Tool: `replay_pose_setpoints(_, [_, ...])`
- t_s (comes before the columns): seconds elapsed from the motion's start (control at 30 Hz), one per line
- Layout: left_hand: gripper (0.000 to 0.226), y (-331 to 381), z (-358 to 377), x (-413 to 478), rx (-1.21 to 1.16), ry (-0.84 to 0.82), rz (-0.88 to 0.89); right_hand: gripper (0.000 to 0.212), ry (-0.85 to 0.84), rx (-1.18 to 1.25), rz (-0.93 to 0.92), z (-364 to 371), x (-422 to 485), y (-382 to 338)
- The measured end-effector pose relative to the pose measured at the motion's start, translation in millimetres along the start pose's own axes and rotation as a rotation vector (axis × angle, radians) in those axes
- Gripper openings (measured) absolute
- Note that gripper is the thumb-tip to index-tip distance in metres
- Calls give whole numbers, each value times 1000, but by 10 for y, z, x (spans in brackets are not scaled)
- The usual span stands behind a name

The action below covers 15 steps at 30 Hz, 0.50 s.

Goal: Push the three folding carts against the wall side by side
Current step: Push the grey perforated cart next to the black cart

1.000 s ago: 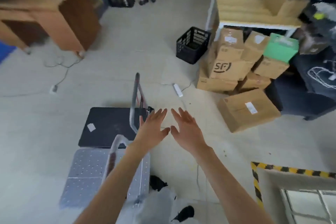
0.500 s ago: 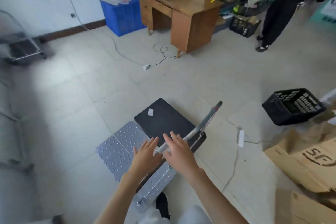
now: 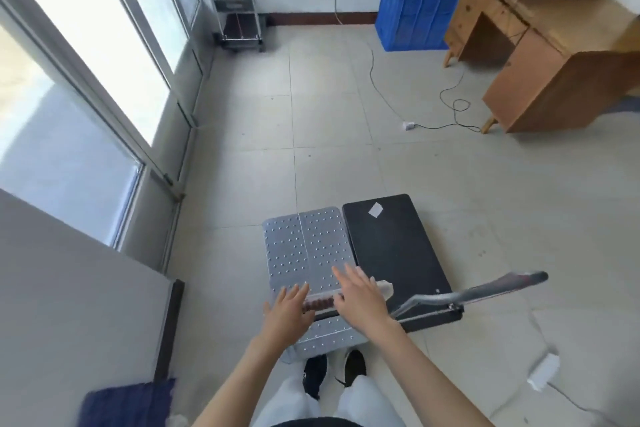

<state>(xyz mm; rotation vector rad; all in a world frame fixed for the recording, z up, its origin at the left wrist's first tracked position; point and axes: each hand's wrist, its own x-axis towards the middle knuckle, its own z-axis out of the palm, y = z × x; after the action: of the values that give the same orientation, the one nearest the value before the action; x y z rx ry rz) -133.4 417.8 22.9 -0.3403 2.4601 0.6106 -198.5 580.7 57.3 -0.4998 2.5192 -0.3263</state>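
Note:
A silver cart with a studded deck [image 3: 304, 246] stands just in front of my feet. My left hand [image 3: 287, 314] and my right hand [image 3: 360, 298] lie flat on its handle bar, fingers stretched out, not curled around it. A black cart [image 3: 391, 246] sits right beside it on the right, its grey handle [image 3: 485, 289] leaning out to the right. A third cart [image 3: 239, 21] with an upright chrome handle stands in the far corner against the back wall, next to the window.
Glass windows and doors [image 3: 104, 80] run along the left. A blue crate [image 3: 415, 10] and a wooden desk [image 3: 554, 55] stand at the back right. A cable with a power strip [image 3: 408, 125] crosses the floor. Another power strip [image 3: 542, 371] lies at the right.
The view has swung left from the boxes and desk toward the window and far corner. Both hands have come down onto the silver cart's handle bar.

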Motion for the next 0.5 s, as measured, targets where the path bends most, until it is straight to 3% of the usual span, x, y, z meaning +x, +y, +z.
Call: replay_pose_setpoints(0.5, [49, 134, 554, 484, 5, -14, -165, 50, -277, -144, -95, 368, 536, 662])
